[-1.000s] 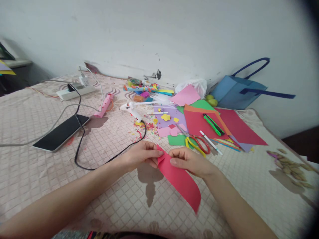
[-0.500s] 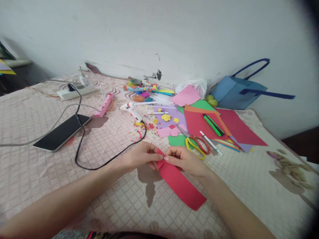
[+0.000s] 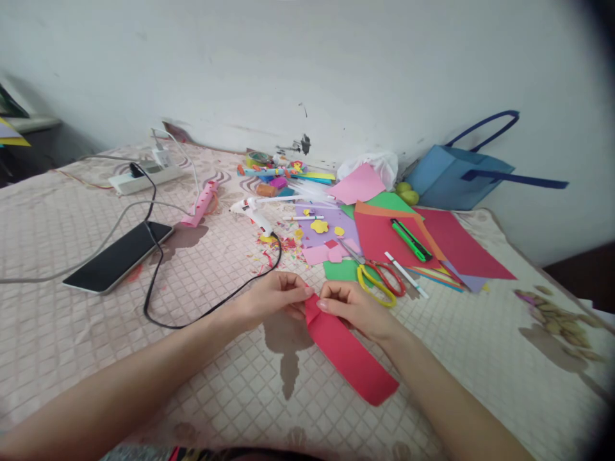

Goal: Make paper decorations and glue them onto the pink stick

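Note:
A strip of red paper (image 3: 353,358) slants across the front middle of the table, its far end folded over and its long end pointing toward me at the right. My left hand (image 3: 281,296) pinches the folded end between thumb and fingers. Close beside it, my right hand (image 3: 353,307) grips the strip's right edge, thumb on top of the fold. Fingertips under the paper are hidden. Just beyond my right hand lie scissors (image 3: 377,285) with one yellow and one red handle loop.
A white glue gun (image 3: 254,216) with a black cord lies ahead, near paper scraps. A dark tablet (image 3: 120,256) and power strip (image 3: 147,178) are at left. At right are coloured sheets (image 3: 461,246), a green cutter (image 3: 410,240), a white marker (image 3: 406,275) and a blue bag (image 3: 456,176).
My left thumb has shifted slightly up toward the strip's far tip, and more of the folded corner shows between my hands. Both hands keep their grip.

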Demonstrator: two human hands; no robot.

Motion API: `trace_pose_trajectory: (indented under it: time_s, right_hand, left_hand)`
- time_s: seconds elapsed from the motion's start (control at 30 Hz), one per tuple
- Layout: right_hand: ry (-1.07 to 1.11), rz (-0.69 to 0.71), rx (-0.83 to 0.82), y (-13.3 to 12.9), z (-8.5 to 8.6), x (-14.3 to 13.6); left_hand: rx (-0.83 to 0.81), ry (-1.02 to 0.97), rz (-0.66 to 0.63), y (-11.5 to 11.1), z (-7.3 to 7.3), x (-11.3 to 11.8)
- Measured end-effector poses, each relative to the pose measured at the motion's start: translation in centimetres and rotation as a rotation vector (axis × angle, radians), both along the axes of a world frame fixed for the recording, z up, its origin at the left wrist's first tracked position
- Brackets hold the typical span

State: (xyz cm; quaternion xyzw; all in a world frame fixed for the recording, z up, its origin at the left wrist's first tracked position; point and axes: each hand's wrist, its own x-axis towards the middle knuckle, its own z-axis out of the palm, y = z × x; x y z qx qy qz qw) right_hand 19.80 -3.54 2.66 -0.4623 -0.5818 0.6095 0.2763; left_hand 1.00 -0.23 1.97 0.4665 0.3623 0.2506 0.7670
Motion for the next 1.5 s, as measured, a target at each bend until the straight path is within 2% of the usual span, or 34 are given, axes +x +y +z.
trace_pose_trajectory:
  time_s: [0.2,0.3,0.43,0.63,0.83,0.97,1.17,1.5]
  right_hand:
    - [0.023,0.000,0.008,0.1,-0.3,-0.2]
    - [0.032,-0.014,-0.016,0.2,-0.4,-0.3]
    - [0.063,-0.044,-0.076,0.3,-0.6,-0.3]
    - [0.135,-0.082,-0.066,0.5,-1.2,-0.3]
    - [0.174,-0.160,-0.072,0.6,-1.6,-0.4]
    - [0.224,-0.194,-0.078,0.6,-1.7,-0.6]
    - [0.212,-0.282,-0.066,0.7,-1.5,-1.0]
    - [0.207,-0.347,-0.039,1.1,-1.4,-1.1]
  left_hand:
    - [-0.075,-0.046,0.034,0.2,-0.4,0.0]
    - [-0.104,-0.035,-0.021,0.3,-0.5,-0.1]
    - [-0.045,0.017,-0.121,0.3,-0.5,-0.1]
    - [0.050,0.071,-0.044,0.1,-0.5,0.1]
    - [0.054,0.135,-0.159,0.2,-0.5,0.0]
    - [0.143,0.152,-0.122,0.3,-0.7,-0.1]
    - [0.097,0.173,-0.181,0.6,-1.0,-0.2]
    - [0.079,0.150,-0.146,0.7,-0.8,-0.3]
